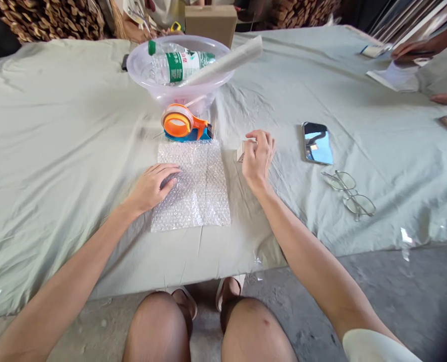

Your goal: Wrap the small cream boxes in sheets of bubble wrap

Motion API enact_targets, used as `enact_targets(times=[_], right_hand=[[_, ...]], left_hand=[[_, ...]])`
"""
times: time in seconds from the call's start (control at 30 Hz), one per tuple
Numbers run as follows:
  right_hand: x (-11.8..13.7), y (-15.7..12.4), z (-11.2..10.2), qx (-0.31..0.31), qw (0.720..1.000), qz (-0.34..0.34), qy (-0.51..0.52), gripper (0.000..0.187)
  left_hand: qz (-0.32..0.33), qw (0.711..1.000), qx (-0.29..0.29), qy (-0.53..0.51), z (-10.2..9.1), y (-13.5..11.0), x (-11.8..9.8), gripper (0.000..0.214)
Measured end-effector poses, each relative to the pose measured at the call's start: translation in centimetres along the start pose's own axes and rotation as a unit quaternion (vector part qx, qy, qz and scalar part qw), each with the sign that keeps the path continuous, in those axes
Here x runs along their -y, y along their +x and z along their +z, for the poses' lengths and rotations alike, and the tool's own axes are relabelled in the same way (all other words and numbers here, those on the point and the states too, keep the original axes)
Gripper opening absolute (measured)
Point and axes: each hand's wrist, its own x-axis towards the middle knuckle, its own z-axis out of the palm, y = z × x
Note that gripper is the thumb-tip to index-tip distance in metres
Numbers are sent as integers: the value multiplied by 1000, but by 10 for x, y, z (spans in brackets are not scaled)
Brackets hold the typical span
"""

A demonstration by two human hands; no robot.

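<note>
A sheet of bubble wrap (199, 191) lies flat on the cloth-covered table in front of me. My left hand (154, 185) rests on its left part, fingers stretched out and holding nothing. To the right of the sheet, my right hand (258, 158) has its fingers curled around a small white box (240, 151). Most of that box is hidden behind the hand. Just beyond the sheet's far edge stands an orange and blue tape dispenser (186, 123) with a roll of clear tape on it.
Behind the dispenser, a translucent plastic basin (151, 90) holds green-labelled water bottles (182, 65) and a plastic roll (231, 58). A phone (317, 143) and eyeglasses (349, 193) lie to the right. A cardboard box (210, 22) stands at the back. Other people's hands (415, 48) show at far right.
</note>
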Motion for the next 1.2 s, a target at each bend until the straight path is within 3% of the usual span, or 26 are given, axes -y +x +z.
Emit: enact_targets(times=[0.1,0.2,0.3,0.37,0.43,0.53,0.63,0.93,1.0,1.1,1.2], right_hand=[[-6,1,6,35,999,-1,-12,30],[-6,1,4,25,999,-29,-8,35],[4,-1,-8,8,997,-72,-9,39],[16,-5,-16,33,991,-130,13,44],[29,-12,-19,124,969,-210,40,49],[42,-25,-15,303,904,-298,40,56],[46,-33,-9,369,877,-307,24,59],[43,-27,-14,345,891,-296,3,52],[40,-23,-16,270,924,-270,-15,51],[26,-17,-14,113,977,-171,-66,56],[6,-14,-6,63,990,-89,-88,70]], left_hand=[[18,999,-24,20,0,0,-2,39],[17,998,-24,50,-1,0,-5,48],[-5,998,20,54,-3,1,-6,55],[-16,998,47,48,-4,1,-5,55],[-18,997,63,42,-4,2,-5,54],[-13,996,83,32,-5,3,-5,57],[-12,995,90,32,-5,3,-6,61],[-44,998,30,33,3,4,-1,56],[-50,998,24,39,4,4,1,57],[-41,998,35,42,4,4,3,52],[-34,998,37,40,3,4,3,51]])
